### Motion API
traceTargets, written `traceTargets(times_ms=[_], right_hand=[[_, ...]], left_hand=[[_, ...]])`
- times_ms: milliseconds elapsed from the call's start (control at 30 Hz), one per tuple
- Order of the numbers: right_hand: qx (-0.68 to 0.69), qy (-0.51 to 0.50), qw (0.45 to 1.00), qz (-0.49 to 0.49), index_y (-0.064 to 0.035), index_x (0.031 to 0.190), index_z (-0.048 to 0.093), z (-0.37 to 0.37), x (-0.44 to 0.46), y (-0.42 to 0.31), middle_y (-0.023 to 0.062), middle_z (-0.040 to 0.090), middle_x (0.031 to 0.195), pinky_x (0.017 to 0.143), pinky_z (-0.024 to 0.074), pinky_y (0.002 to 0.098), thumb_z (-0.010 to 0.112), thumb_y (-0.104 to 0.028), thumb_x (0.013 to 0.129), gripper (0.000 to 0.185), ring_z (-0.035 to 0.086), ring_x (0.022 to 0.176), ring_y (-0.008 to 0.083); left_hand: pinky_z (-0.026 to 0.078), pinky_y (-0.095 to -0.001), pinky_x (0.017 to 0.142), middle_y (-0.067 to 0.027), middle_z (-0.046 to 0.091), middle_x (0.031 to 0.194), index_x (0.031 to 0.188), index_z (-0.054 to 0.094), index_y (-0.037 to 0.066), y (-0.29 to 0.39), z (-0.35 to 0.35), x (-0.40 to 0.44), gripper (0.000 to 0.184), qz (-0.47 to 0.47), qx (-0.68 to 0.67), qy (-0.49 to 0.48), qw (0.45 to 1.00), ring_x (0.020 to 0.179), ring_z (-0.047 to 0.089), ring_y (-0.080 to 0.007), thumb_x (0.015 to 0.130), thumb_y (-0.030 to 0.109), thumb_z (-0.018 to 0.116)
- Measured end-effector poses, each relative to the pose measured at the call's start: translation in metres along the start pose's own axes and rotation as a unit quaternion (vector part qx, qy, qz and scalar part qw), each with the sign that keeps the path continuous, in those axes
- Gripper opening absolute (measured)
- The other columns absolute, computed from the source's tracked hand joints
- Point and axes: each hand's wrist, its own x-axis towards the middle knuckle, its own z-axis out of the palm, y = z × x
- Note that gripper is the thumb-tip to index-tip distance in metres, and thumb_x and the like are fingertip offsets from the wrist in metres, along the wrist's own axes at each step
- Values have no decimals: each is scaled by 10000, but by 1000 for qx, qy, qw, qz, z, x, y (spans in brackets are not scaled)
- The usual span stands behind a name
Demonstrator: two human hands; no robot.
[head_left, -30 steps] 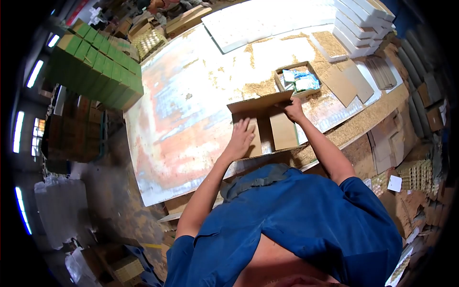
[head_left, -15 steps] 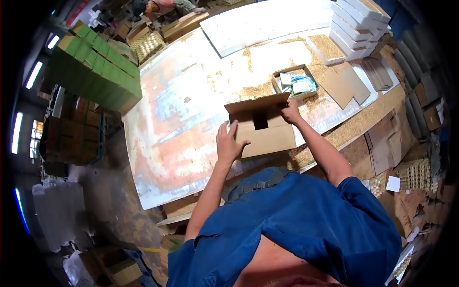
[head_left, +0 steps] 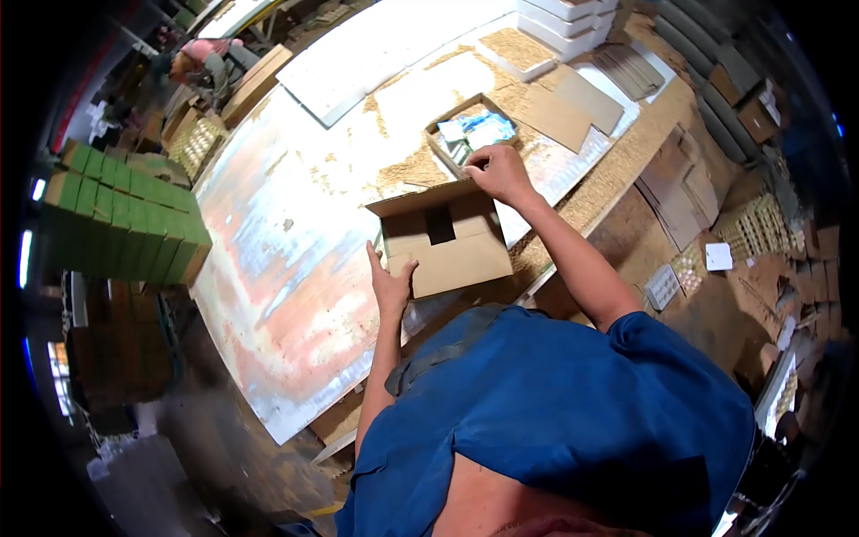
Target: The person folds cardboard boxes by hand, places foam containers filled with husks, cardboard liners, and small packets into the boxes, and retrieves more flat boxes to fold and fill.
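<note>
A brown cardboard box (head_left: 461, 261) sits at the near edge of the work table, its far flap raised and its near flap folded in, with a dark gap between the inner flaps. My left hand (head_left: 391, 285) rests against the box's left side, thumb and fingers apart. Above the far right corner of the box is my right hand (head_left: 501, 172), its fingers curled together near the rim of a small open carton (head_left: 436, 148). Blue and white packets (head_left: 479, 128) lie in that carton. Whatever the right fingers hold is too small to make out.
Green boxes (head_left: 134, 219) are stacked off the table's left corner. Flat cardboard sheets (head_left: 555, 116), a tray of shavings (head_left: 514, 52) and stacked white foam trays (head_left: 568, 22) lie at the far right. A person (head_left: 210, 67) bends over beyond the table.
The view has swung, shifting the scene left. My right hand has left the box's flap and moved to the small carton. The box's near flap has folded inward; my left hand has moved to its side.
</note>
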Motion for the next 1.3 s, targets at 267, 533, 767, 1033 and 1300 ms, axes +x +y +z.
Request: traceTargets(times_ms=[267, 533, 767, 1033, 1300], right_hand=[[-366, -156, 916, 60, -139, 1280, 628, -76, -15, 21, 139, 596, 1318, 1048, 421, 410, 794, -181, 690, 614, 538, 1232, 314], [-16, -86, 995, -54, -22, 1038, 688, 20, -39, -14, 186, 656, 1112, 912, 495, 409, 692, -396, 836, 426, 624, 1025, 362], [127, -109, 977, -131, -43, 1035, 715, 42, -93, 69, 86, 652, 1248, 1034, 459, 402, 581, -76, 842, 237, 523, 1272, 316], [131, -44, 989, 45, -34, 1325, 581, 22, -107, 92, 166, 563, 1384, 1068, 426, 372, 542, 36, 787, 543, 515, 1303, 301], [78, -102, 990, 50, -86, 1421, 471, 30, -152, 21, 196, 584, 1331, 1031, 447, 381, 816, -317, 736, 801, 556, 1250, 323]], left_hand=[[429, -378, 1027, -278, 488, 1400, 1552, 185, 82, 2, 0, 3, 929, 14, -13, -40, 999, 1218, 557, -336, 819, 156, 750], [250, -370, 1164, -244, 299, 1555, 1560, 172, 72, -7, -3, 1, 900, 59, -8, 28, 998, 1435, 313, -341, 845, 137, 715], [379, -351, 1081, -198, 419, 1503, 1526, 330, 105, -17, -1, 9, 678, 51, -116, -24, 992, 1327, 474, -264, 917, 69, 625], [456, -340, 1001, -299, 374, 1491, 1393, 545, 122, -16, -3, 5, 490, 64, -65, -17, 996, 1297, 522, -299, 915, 90, 647], [445, -333, 1015, -262, 386, 1504, 1360, 567, 51, -36, -28, 26, 465, 145, 47, -23, 988, 1262, 552, -281, 916, 158, 653]])
